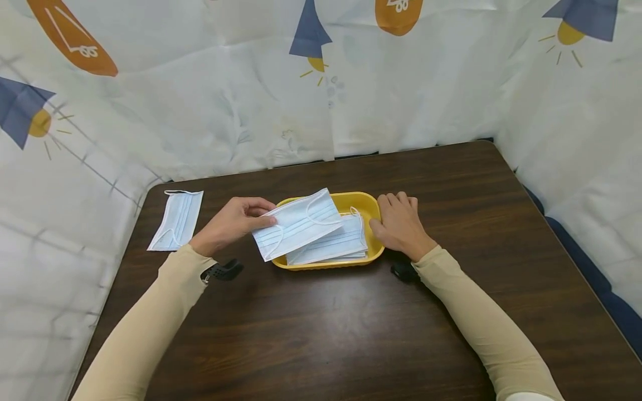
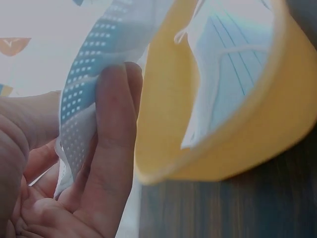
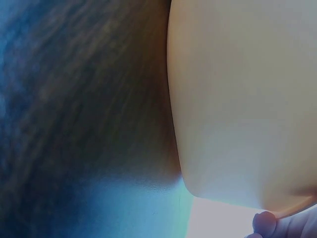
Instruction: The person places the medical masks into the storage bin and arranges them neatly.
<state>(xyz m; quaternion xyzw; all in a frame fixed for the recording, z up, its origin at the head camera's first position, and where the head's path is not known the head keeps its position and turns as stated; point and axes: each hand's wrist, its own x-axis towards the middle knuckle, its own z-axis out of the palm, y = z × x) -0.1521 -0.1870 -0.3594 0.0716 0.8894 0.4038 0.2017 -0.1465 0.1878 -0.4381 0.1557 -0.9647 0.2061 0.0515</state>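
Observation:
My left hand (image 1: 238,221) pinches the left edge of a light-blue pleated face mask (image 1: 301,223) and holds it over the left part of a yellow plastic tray (image 1: 368,209). In the left wrist view, thumb and fingers (image 2: 116,109) close on the mask's dotted edge (image 2: 81,84). More masks (image 1: 333,242) lie stacked inside the tray, partly covered by the held one. At the tray's right end, my right hand (image 1: 401,225) grips the rim, thumb on the near side. The right wrist view shows mostly the tray's outer wall (image 3: 237,99), with a fingertip at its edge.
Another face mask (image 1: 176,221) lies flat on the dark wooden table (image 1: 341,323), left of my left hand. White printed cloth (image 1: 200,111) hangs behind the table and along both sides. Dark blue material (image 1: 582,256) shows beyond the right table edge.

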